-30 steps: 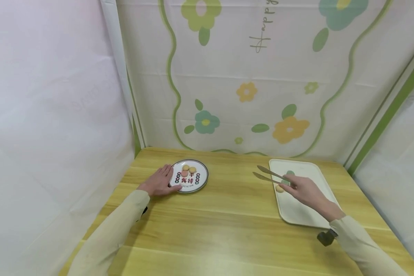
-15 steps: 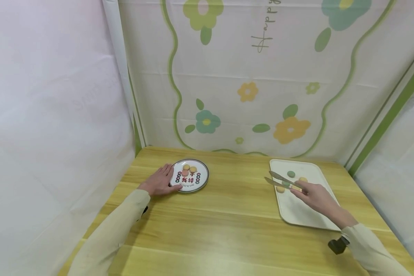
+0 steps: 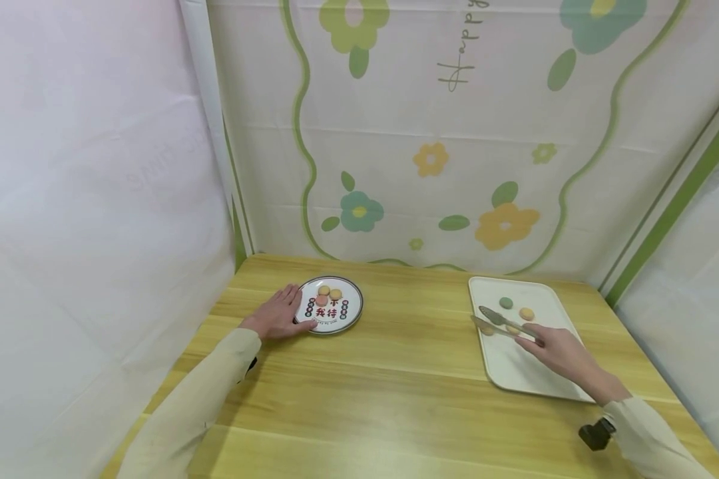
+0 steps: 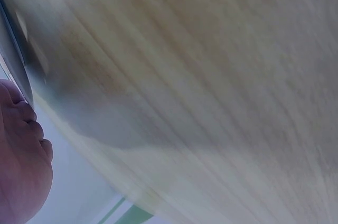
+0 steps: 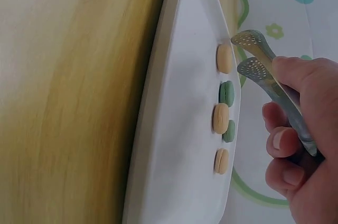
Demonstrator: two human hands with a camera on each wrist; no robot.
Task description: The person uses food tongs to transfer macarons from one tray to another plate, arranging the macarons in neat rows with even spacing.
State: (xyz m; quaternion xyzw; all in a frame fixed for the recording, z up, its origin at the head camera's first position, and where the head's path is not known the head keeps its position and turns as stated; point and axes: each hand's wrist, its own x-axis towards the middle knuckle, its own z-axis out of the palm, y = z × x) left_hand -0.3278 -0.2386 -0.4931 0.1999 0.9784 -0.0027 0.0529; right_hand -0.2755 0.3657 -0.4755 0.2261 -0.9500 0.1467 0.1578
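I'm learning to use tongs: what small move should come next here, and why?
Probably lower the tongs toward the leftmost macaron on the tray: the right hand holds them open above the tray, with nothing between their tips, and that macaron lies close by.

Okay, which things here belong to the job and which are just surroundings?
Probably the job:
tongs, in the right hand
tray, with five cookies
plate, with three cookies, left hand at its edge

Just surroundings:
wooden table underneath
flowered sheet behind
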